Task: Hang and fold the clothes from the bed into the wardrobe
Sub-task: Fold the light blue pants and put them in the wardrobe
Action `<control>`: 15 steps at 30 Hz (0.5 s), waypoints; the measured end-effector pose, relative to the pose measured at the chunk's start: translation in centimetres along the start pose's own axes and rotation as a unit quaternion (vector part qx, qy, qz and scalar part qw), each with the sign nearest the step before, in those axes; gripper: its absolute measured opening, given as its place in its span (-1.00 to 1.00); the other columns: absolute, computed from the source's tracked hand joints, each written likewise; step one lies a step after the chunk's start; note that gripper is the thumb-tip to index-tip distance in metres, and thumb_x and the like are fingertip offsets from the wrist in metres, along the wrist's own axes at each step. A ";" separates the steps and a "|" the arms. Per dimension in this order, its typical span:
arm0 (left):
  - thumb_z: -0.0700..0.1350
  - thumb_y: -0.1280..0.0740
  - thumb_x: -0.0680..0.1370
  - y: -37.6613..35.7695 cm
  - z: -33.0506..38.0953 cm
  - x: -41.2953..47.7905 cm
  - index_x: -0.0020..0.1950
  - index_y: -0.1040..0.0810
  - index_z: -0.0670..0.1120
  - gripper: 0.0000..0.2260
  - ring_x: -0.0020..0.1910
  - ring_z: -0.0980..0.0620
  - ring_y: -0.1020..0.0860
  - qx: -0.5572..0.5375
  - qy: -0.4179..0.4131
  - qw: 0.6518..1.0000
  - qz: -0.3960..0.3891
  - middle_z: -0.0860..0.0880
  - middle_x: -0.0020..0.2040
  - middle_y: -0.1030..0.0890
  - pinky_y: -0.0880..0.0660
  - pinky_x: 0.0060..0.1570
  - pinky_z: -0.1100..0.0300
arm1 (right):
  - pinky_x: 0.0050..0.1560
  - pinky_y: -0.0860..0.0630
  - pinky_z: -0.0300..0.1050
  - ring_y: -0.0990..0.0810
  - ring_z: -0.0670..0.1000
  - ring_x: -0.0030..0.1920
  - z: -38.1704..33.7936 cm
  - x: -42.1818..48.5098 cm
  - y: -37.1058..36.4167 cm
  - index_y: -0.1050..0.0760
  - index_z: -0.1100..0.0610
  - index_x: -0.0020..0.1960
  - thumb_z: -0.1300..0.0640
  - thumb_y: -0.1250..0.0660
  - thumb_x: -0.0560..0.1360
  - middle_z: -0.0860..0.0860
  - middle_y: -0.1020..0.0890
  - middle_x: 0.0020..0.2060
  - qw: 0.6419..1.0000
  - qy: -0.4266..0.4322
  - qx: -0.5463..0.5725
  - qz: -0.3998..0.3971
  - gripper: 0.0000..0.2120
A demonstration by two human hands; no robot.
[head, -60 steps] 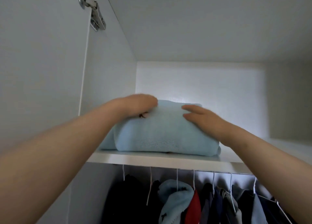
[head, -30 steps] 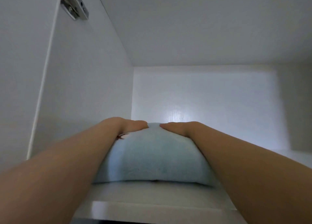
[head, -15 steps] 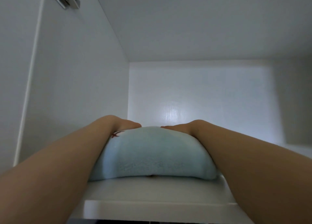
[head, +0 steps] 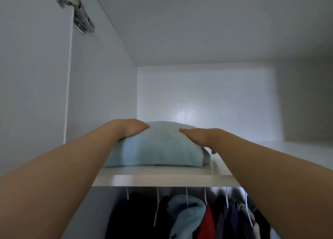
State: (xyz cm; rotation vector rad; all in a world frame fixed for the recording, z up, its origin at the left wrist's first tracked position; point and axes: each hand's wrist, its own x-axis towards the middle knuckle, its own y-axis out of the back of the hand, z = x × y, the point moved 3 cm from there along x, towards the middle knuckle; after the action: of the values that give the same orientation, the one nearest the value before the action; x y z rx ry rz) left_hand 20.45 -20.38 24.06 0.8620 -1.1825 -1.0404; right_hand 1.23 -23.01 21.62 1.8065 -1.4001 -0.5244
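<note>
Head view, looking up into the top compartment of a white wardrobe (head: 100, 87). 1 folded light-blue fleece garment (head: 156, 148) lies on the upper shelf (head: 162, 179), at the left end, close to the left side wall and set back a little from the front edge; its rounded fold faces the camera. Both bare forearms reach in from below. Left hand (head: 126, 129): palm down on the top left of the garment, fingers (head: 142, 126) straight and together, pointing toward the middle, pressing flat, nothing gripped. Right hand (head: 200, 136): lies on the top right slope of the garment, fingers straight and pointing left, also flat and not curled round the cloth; its thumb (head: 213, 151) hangs down beside the garment's right end. The 2 sets of fingertips are near each other, with a strip of fleece showing between them. The shelf to the right of the garment shows bare white board. A metal hinge (head: 79, 13) sits at upper left where the open door (head: 32, 76) meets the carcass. Below the shelf, clothes hang on white hanger hooks (head: 186, 197): dark garments (head: 133, 213) at left, 1 light-blue fleece (head: 187, 215), 1 red piece (head: 207, 224) just right of it, then grey and navy items (head: 232, 219), partly hidden behind the right forearm.
</note>
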 end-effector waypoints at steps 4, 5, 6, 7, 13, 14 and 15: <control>-0.06 -0.11 0.63 0.9 2.9 -2.6 0.34 -0.45 -0.10 -0.68 0.37 -0.05 -0.33 -0.050 -0.025 0.995 0.086 -0.07 0.41 -0.39 -0.21 0.29 0.23 | 0.14 -0.32 -0.17 -0.34 0.08 0.30 -0.5 -3.3 0.9 -0.19 0.15 0.47 0.00 0.01 0.65 0.09 -0.28 0.44 0.999 0.045 -0.004 0.024 -0.56; -0.08 -0.15 0.62 0.9 3.5 -3.1 0.29 -0.50 -0.08 -0.71 0.34 -0.04 -0.36 -0.074 -0.029 0.992 0.102 -0.05 0.37 -0.43 -0.24 0.26 0.24 | 0.01 -0.35 -0.19 -0.37 0.06 0.17 -0.5 -3.9 1.0 -0.21 0.15 0.45 0.04 -0.02 0.64 0.10 -0.33 0.39 0.998 0.052 0.004 0.027 -0.59; -0.09 -0.17 0.60 0.7 4.2 -3.9 0.24 -0.54 -0.07 -0.73 0.30 -0.03 -0.39 -0.094 -0.032 0.988 0.121 -0.03 0.33 -0.47 -0.26 0.20 0.24 | -0.05 -0.30 -0.19 -0.35 0.03 0.09 -0.4 -4.8 1.0 -0.21 0.14 0.45 0.07 -0.06 0.63 0.09 -0.35 0.36 0.998 0.060 0.016 0.033 -0.59; -0.10 -0.18 0.59 0.6 4.9 -4.6 0.20 -0.56 -0.06 -0.75 0.27 -0.02 -0.41 -0.113 -0.037 0.983 0.138 -0.02 0.30 -0.49 -0.27 0.15 0.24 | -0.05 -0.27 -0.18 -0.33 0.01 0.07 -0.3 -5.3 1.0 -0.20 0.13 0.46 0.08 -0.10 0.62 0.09 -0.36 0.34 0.996 0.071 0.029 0.043 -0.58; -0.07 -0.15 0.58 -2.3 8.7 -8.7 0.12 -0.55 0.03 -0.78 0.04 0.07 -0.44 -0.162 -0.055 0.960 0.224 0.04 0.16 -0.55 -0.37 0.03 0.19 | -0.14 -0.34 -0.25 -0.44 -0.05 -0.01 1.8 -8.7 1.2 -0.48 0.06 0.20 0.03 -0.22 0.55 -0.02 -0.52 0.09 0.969 0.159 0.014 0.188 -0.75; -0.06 -0.16 0.58 -2.9 9.3 -9.5 0.09 -0.55 0.04 -0.80 0.04 0.05 -0.47 -0.171 -0.062 0.955 0.235 0.04 0.12 -0.57 -0.39 0.04 0.18 | -0.10 -0.36 -0.24 -0.46 -0.05 0.00 2.3 -9.4 1.2 -0.50 0.06 0.17 0.03 -0.21 0.55 -0.04 -0.53 0.08 0.966 0.163 0.007 0.202 -0.76; -0.05 -0.17 0.57 -3.7 10.0 -10.2 0.06 -0.56 0.05 -0.81 0.04 0.04 -0.49 -0.191 -0.074 0.948 0.243 0.05 0.09 -0.58 -0.40 0.03 0.19 | -0.04 -0.37 -0.22 -0.48 -0.05 0.03 2.9 -10.4 1.2 -0.51 0.05 0.14 0.03 -0.21 0.55 -0.05 -0.55 0.08 0.964 0.161 0.001 0.213 -0.78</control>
State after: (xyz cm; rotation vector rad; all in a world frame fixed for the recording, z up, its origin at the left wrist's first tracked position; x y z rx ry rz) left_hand 9.34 -11.80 19.40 0.1719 -1.1840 -0.8884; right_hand -4.82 -14.32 19.33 1.4492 -1.4938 -0.0029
